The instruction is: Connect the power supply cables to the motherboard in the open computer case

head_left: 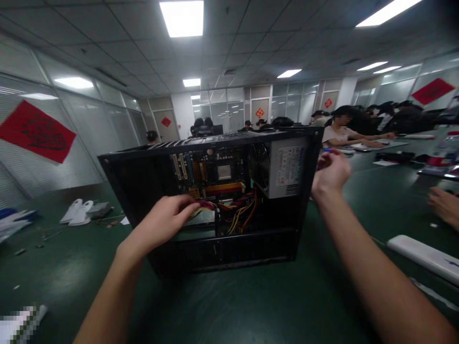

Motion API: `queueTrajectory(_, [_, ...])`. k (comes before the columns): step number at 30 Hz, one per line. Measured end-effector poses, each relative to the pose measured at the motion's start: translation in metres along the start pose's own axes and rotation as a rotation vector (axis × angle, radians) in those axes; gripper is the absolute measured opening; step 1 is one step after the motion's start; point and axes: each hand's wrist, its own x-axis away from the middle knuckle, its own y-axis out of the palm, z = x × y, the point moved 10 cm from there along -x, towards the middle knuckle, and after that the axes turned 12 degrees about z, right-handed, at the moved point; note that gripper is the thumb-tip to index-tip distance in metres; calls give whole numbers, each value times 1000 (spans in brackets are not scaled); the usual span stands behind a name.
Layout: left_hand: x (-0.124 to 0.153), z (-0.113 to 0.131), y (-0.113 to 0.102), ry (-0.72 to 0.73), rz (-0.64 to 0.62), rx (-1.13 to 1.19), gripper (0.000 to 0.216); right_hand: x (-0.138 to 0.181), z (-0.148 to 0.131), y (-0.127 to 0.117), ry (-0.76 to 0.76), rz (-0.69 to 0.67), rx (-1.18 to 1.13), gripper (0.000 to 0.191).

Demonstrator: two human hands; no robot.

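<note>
A black computer case stands on the table in front of me, its open side facing me. Inside are a motherboard and, at the upper right, a silver power supply with a label. Coloured cables run through the lower middle of the case. My left hand reaches into the opening, closed around the bundle of cables. At the case's right outer edge, my right hand is closed, its fingers curled and partly blurred. A small blue bit shows at those fingers; what it belongs to is hidden.
The green table extends around the case. White gloves and a grey box-shaped part lie left. To the right are a long white object, another person's hand and a bottle. People sit farther back.
</note>
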Motion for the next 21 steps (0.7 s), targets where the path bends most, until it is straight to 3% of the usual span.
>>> queueTrajectory(3, [-1, 26, -13, 16, 67, 192, 41, 2, -64, -21, -192, 293, -286, 27])
queueTrajectory(5, [-1, 40, -12, -2, 32, 354, 37, 33, -128, 8, -404, -17, -393, 23])
queueTrajectory(7, [0, 53, -5, -40, -69, 556, 34, 82, -158, 54, -397, -448, -205, 16])
queueTrajectory(8, [1, 59, -2, -50, -115, 658, 33, 113, -153, 79, -334, -706, -7, 14])
queueTrajectory(10, [4, 70, -1, -44, -165, 824, 31, 173, -136, 104, -258, -1139, 221, 14])
queueTrajectory(12, [6, 76, -2, -28, -179, 944, 26, 213, -113, 110, -154, -1436, 317, 20])
queueTrajectory(13, [8, 77, 0, -35, -201, 992, 25, 222, -105, 111, -104, -1518, 324, 23])
queueTrajectory(16, [12, 72, 11, -91, -281, 1088, 25, 221, -87, 112, -10, -1560, 330, 29])
queueTrajectory(21, [4, 61, 12, -108, -245, 1139, 32, 188, -82, 104, 47, -1359, 357, 29])
